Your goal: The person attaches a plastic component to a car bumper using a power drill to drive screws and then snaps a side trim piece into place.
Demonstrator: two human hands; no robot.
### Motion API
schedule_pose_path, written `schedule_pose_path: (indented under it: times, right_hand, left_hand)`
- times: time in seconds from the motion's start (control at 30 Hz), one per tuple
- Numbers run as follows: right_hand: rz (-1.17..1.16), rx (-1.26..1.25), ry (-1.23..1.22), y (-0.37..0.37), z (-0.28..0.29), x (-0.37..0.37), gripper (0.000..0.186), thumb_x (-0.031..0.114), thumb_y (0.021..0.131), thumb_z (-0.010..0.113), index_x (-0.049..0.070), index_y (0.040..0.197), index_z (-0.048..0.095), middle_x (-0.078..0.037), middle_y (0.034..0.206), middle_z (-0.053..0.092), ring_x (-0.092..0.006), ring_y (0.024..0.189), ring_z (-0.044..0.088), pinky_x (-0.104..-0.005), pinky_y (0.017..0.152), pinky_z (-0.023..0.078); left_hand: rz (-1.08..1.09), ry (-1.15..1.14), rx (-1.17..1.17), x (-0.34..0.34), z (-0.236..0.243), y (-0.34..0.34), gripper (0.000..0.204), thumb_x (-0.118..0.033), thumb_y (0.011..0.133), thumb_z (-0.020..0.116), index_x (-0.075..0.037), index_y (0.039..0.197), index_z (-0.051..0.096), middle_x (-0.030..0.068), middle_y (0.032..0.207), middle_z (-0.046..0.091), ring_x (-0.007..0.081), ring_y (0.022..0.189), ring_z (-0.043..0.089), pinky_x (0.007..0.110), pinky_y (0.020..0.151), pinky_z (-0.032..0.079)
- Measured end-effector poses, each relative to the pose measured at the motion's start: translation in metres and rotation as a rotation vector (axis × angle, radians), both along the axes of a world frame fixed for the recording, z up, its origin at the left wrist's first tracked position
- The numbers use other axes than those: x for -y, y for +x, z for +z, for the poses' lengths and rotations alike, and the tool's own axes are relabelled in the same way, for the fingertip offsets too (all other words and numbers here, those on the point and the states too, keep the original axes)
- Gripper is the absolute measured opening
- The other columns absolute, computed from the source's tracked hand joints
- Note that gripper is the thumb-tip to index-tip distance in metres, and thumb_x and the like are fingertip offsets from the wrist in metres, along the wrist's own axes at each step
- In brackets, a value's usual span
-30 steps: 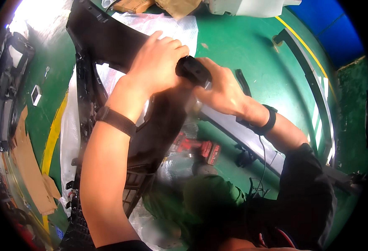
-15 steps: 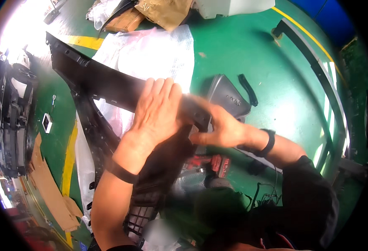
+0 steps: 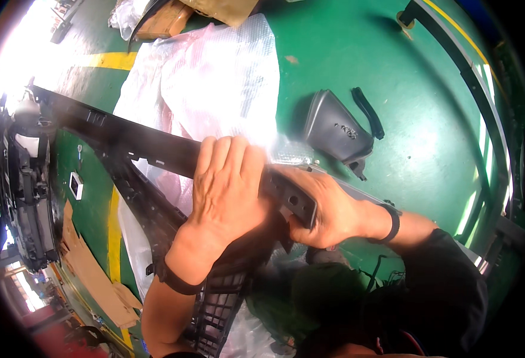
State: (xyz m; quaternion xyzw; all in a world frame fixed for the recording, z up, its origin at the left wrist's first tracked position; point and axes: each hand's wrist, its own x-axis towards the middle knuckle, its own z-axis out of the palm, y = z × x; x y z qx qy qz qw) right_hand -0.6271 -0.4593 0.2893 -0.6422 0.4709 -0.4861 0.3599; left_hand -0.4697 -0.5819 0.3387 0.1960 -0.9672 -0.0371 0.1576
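Note:
A long black plastic panel, like a car bumper cover (image 3: pixel 149 142), stretches from the upper left to the middle, with a ribbed grille section (image 3: pixel 219 310) below. My left hand (image 3: pixel 229 185) is wrapped over its upper edge, four fingers on the far side and the thumb hidden. Close beside it, my right hand (image 3: pixel 331 206) is closed around the panel's right end, a flange with a round hole. The thumb shows under that flange, while the other fingers are partly hidden behind it.
Bubble wrap (image 3: pixel 221 89) lies on the green floor behind the panel. To the right are a dark grey plastic housing (image 3: pixel 337 125) and a curved black strip (image 3: pixel 367 113). A metal frame (image 3: pixel 474 86) stands far right. Cardboard (image 3: pixel 92 271), a small white box (image 3: pixel 76 186) and stacked black parts (image 3: pixel 33 197) are left.
The panel's far left end has swung lower and further left in view. My right hand has shifted slightly right and down with the panel's end. The red power tool is hidden now.

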Motion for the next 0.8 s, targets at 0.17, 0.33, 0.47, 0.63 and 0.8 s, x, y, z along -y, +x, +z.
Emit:
schedule_pose_path:
  times: [0.17,0.33,0.47,0.63,0.8]
  right_hand:
    - [0.01,-0.016,0.034,0.002,0.008,0.002,0.076,0.005,0.067,0.066,-0.01,0.137,0.042,-0.027,0.1,0.062,-0.0455,0.091,0.064,-0.0472,0.078,0.054]
    - [-0.004,-0.022,0.032,0.008,0.009,0.005,0.079,0.006,0.066,0.068,-0.01,0.138,0.041,-0.026,0.098,0.062,-0.0454,0.09,0.064,-0.0473,0.078,0.054]
    - [-0.044,0.003,0.119,0.008,0.011,-0.002,0.076,0.001,0.065,0.062,-0.01,0.139,0.044,-0.024,0.103,0.064,-0.0408,0.086,0.067,-0.0425,0.076,0.055]
    - [-0.086,0.097,0.177,0.013,0.015,-0.005,0.075,0.003,0.067,0.065,-0.008,0.138,0.043,-0.027,0.105,0.064,-0.0456,0.093,0.066,-0.046,0.079,0.055]
    - [-0.136,0.13,0.092,0.011,0.012,-0.01,0.075,0.0,0.066,0.063,-0.007,0.138,0.044,-0.027,0.105,0.063,-0.0457,0.094,0.066,-0.0441,0.081,0.055]
  left_hand:
    - [-0.115,0.198,0.099,0.026,0.021,0.0,0.033,-0.015,0.064,0.073,-0.007,0.09,0.055,0.0107,0.089,0.054,0.0319,0.088,0.056,0.043,0.08,0.043]
    - [0.052,0.085,0.287,0.059,0.018,0.017,0.023,-0.005,0.065,0.069,-0.008,0.083,0.056,0.0092,0.075,0.055,0.033,0.084,0.057,0.044,0.078,0.042]
    - [0.172,0.048,0.154,0.043,0.006,0.0,0.017,0.004,0.06,0.059,-0.008,0.071,0.053,0.0087,0.071,0.054,0.0327,0.078,0.055,0.043,0.073,0.038]
    - [0.264,-0.016,0.125,0.03,0.004,-0.001,0.018,0.002,0.06,0.061,-0.009,0.072,0.054,0.0076,0.072,0.054,0.0321,0.077,0.054,0.043,0.073,0.038]
    - [0.279,-0.018,0.091,0.016,0.005,-0.001,0.02,0.003,0.059,0.061,-0.009,0.073,0.053,0.0069,0.073,0.052,0.0313,0.077,0.052,0.042,0.073,0.037]
